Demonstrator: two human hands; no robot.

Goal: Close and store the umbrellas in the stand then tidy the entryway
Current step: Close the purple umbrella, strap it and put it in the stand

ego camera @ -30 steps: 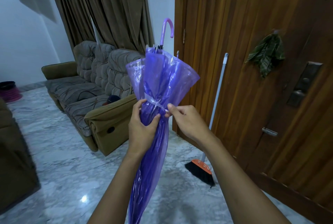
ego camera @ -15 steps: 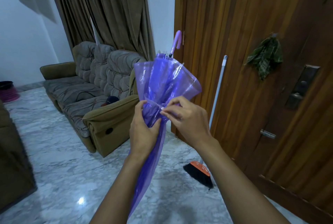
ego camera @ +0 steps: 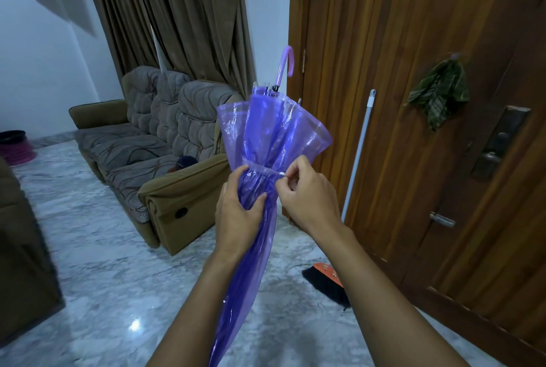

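By the door [ego camera: 399,41], your left hand [ego camera: 236,207] grips the umbrella [ego camera: 266,130] tight so your right hand [ego camera: 307,198], pinching the strap [ego camera: 266,170], can fasten it.

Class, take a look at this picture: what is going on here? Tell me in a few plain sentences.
A person is closing up a see-through purple umbrella, held with its handle pointing up. The left hand grips the gathered canopy, while the right hand pinches the end of the clear strap wrapped round it, apparently fastening it. No umbrella stand is in view. A broom leans against the wooden door nearby.
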